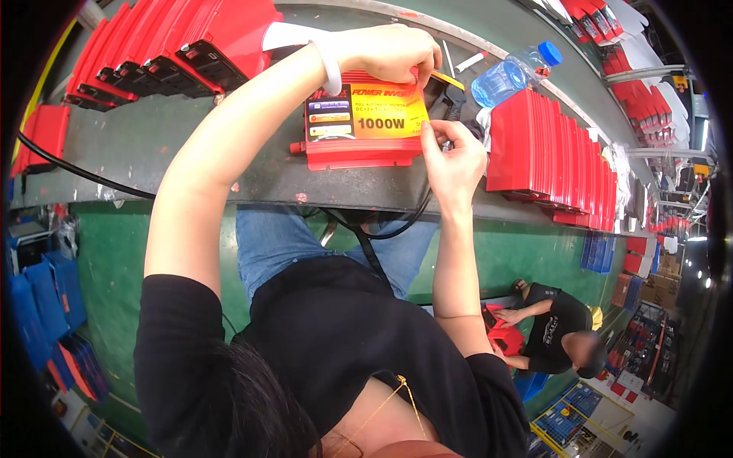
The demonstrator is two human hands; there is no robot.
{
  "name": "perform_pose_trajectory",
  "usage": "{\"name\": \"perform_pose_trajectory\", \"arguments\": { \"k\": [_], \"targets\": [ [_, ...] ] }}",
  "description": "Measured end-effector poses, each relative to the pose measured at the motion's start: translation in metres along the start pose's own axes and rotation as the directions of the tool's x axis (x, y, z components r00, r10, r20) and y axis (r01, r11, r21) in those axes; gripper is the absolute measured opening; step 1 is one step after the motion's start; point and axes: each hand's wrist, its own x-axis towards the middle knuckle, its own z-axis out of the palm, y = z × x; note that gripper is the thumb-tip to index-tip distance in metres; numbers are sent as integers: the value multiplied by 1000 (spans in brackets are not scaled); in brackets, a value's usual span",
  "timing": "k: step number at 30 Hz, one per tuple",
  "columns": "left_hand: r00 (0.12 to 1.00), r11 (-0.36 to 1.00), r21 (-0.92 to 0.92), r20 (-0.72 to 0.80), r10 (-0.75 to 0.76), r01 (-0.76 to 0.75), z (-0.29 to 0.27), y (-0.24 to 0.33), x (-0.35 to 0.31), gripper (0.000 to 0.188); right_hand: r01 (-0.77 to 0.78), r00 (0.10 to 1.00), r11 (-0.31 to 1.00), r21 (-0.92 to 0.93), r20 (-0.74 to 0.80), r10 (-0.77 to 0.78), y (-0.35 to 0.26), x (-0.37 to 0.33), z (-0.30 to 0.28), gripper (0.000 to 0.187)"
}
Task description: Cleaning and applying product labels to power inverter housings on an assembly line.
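Observation:
A red power inverter (359,155) lies on the grey bench before me, with a ribbed case and a red knob at its left end. A yellow, red and dark printed label (385,111) covers most of its upper face. My left hand (393,55) reaches over the inverter's far side, its fingers curled down and pinched at the label's far right corner. At the label's right edge, my right hand (456,160) pinches with thumb and forefinger. Fingertips partly hide the label's right end.
Red inverter cases stand in rows at left (221,38) and right (550,160). A blue-capped water bottle (500,80) and a white marker (471,61) lie behind my right hand. A black cable (84,174) crosses the bench edge. Another person (561,324) handles red parts at lower right.

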Motion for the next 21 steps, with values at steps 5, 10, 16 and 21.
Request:
{"name": "perform_pose_trajectory", "arguments": {
  "k": [5,10,16,21],
  "targets": [
    [994,999,-52,106,0,6,-2,1,14,12,-43,999,999,-27,3,43,-1,-2,-2,15],
    [962,995,-81,271,-33,57,-3,0,28,13,-125,992,992,23,-5,125,3,-5,1,18],
    [935,992,-112,355,-22,66,-9,-2,36,11,-173,982,972,157,-50,183,3,-8,4,20],
    [924,998,-49,382,-14,36,-15,6,41,18,-363,931,911,196,36,363,6,-7,-3,18]
  ]
}}
